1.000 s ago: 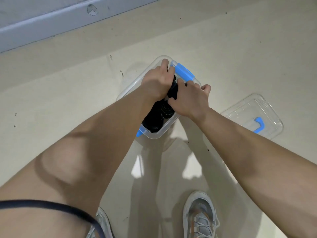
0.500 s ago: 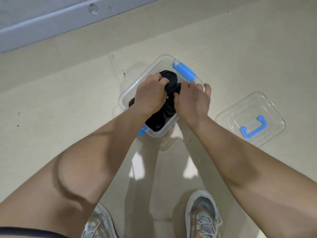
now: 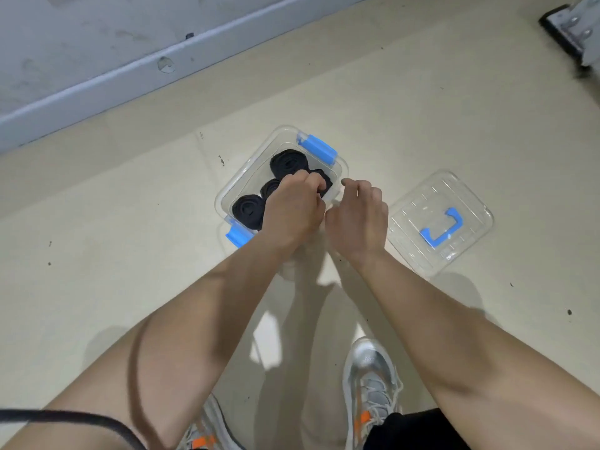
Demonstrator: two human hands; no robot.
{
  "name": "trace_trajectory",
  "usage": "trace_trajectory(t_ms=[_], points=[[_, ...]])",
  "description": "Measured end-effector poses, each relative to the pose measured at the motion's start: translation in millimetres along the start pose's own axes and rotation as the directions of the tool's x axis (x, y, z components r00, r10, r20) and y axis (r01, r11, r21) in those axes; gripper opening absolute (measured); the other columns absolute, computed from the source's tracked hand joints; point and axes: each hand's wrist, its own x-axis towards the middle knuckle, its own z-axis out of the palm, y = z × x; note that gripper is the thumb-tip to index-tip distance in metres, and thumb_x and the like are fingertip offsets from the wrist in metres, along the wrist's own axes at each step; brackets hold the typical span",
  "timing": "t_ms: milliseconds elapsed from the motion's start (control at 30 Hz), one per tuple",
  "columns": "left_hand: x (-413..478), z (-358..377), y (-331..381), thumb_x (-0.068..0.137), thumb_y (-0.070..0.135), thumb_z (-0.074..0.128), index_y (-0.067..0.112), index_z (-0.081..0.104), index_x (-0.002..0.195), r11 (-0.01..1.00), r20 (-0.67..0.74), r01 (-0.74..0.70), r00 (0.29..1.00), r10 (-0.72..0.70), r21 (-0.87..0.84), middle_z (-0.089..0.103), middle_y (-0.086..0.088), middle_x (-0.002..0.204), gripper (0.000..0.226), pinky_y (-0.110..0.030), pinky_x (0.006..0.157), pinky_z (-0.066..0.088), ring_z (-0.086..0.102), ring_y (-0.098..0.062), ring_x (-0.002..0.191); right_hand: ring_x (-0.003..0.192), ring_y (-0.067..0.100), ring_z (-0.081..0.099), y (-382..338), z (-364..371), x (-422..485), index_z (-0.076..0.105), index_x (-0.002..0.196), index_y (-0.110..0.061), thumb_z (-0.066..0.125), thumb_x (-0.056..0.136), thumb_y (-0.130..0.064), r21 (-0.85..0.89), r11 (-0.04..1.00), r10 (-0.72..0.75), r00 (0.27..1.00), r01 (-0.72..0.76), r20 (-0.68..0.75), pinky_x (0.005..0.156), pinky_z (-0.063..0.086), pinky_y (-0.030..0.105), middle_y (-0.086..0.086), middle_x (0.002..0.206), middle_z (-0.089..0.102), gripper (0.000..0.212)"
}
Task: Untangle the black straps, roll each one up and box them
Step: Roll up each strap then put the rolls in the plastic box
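Black straps [image 3: 270, 188] are seen wound into flat coils and packed inside a clear box [image 3: 248, 162], just above the middle of the frame. Their spiral faces are turned up toward the camera.

A pale floor [image 3: 97, 241] fills most of the view, and the box is set directly on it. The box's long axis runs from lower left to upper right. Its clear lid [image 3: 470, 193] is laid flat on the floor to the right, apart from the box.

The left hand [image 3: 292, 211] is held over the near right part of the box. Its fingers are curled down and closed on the right-hand coil [image 3: 327, 182]. The right hand [image 3: 357, 217] is held just beside the box's right wall, between box and lid. Its fingers are loosely bent and nothing is held in them. Whether the wall is touched cannot be told.

The coils are lined up along the box's long axis. The far coil [image 3: 289, 164] is lodged at the upper end and the near coil [image 3: 248, 212] at the lower left end.

A blue latch [image 3: 319, 149] is fitted at the upper short end and a second latch [image 3: 238, 237] at the lower short end. A blue handle [image 3: 441, 229] is set in the lid.
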Motion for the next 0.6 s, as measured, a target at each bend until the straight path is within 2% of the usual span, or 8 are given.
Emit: trace_trajectory(t_ms=[67,167,267,333,400,433,533,600], points=[[-12.9,4.8,27.7,0.095,0.014,0.05,0.021,0.067,0.113,0.996,0.062,-0.034,0.997,0.039,-0.086,0.064,0.001,0.114,0.026,-0.039,0.083,0.051,0.058,-0.021,0.107,0.121,0.03,0.047,32.4,-10.2,-9.1,0.049,0.14,-0.014,0.052,0.089,-0.018,-0.003,0.991,0.135,0.99,-0.135,0.049,0.095,0.038,0.04,0.008,0.132,0.054,0.052],[-28.7,25.2,65.8,0.096,0.019,0.05,0.021,0.066,0.113,0.986,0.261,-0.015,0.964,0.059,-0.166,0.068,0.003,0.111,0.023,-0.038,0.084,0.051,0.062,-0.019,0.102,0.127,0.032,0.042,92.3,-22.4,-16.7,0.044,0.141,-0.01,0.049,0.095,-0.023,-0.007,0.942,0.332,0.933,-0.335,0.141,0.098,0.037,0.042,0.011,0.138,0.047,0.048],[-35.7,57.9,93.2,0.098,0.026,0.053,0.022,0.056,0.129,0.963,0.514,0.181,0.856,-0.056,-0.197,0.067,0.005,0.107,0.031,-0.031,0.076,0.049,0.061,-0.012,0.085,0.128,0.037,0.04,147.2,-26.0,-15.7,0.041,0.139,-0.008,0.047,0.097,-0.022,0.042,0.824,0.539,0.806,-0.564,0.245,0.095,0.038,0.042,0.015,0.14,0.041,0.045],[-35.9,77.5,97.6,0.098,0.027,0.055,0.019,0.047,0.142,0.915,0.602,0.337,0.785,-0.143,-0.223,0.063,-0.001,0.123,0.045,-0.031,0.085,0.047,0.062,-0.017,0.096,0.128,0.039,0.042,169.8,-22.6,-14.1,0.039,0.14,-0.007,0.049,0.098,-0.021,0.111,0.677,0.678,0.675,-0.728,0.291,0.091,0.037,0.039,0.016,0.142,0.038,0.045],[-30.2,101.3,101.5,0.098,0.026,0.057,0.014,0.04,0.148,0.841,0.612,0.481,0.75,-0.251,-0.246,0.056,-0.006,0.137,0.054,-0.03,0.09,0.041,0.057,-0.025,0.118,0.129,0.04,0.043,190.0,-16.6,-12.7,0.035,0.141,-0.006,0.05,0.098,-0.018,0.147,0.536,0.764,0.552,-0.831,0.333,0.09,0.038,0.039,0.016,0.145,0.035,0.047],[-27.4,112.4,101.8,0.098,0.025,0.057,0.012,0.04,0.146,0.785,0.617,0.56,0.724,-0.309,-0.265,0.055,-0.007,0.134,0.053,-0.03,0.088,0.041,0.055,-0.027,0.119,0.131,0.039,0.042,197.4,-11.2,-11.9,0.032,0.143,-0.004,0.05,0.098,-0.017,0.152,0.499,0.777,0.518,-0.853,0.358,0.09,0.038,0.039,0.017,0.147,0.033,0.05],[-19.2,141.8,102.3,0.091,0.018,0.063,0.012,0.055,0.114,0.55,0.663,0.748,0.628,-0.407,-0.371,0.054,-0.01,0.105,0.024,-0.032,0.071,0.046,0.053,-0.027,0.086,0.134,0.037,0.041,208.8,1.6,-6.8,0.029,0.146,-0.002,0.052,0.097,-0.01,0.176,0.42,0.808,0.455,-0.89,0.375,0.092,0.041,0.041,0.02,0.15,0.03,0.055],[-15.0,159.0,99.5,0.087,0.016,0.065,0.011,0.058,0.107,0.436,0.695,0.794,0.593,-0.406,-0.423,0.053,-0.01,0.1,0.022,-0.029,0.059,0.045,0.05,-0.026,0.08,0.13,0.036,0.048,213.1,10.0,-4.5,0.03,0.142,-0.002,0.058,0.094,-0.006,0.252,0.282,0.851,0.363,-0.926,0.38,0.095,0.044,0.04,0.02,0.148,0.036,0.056]])
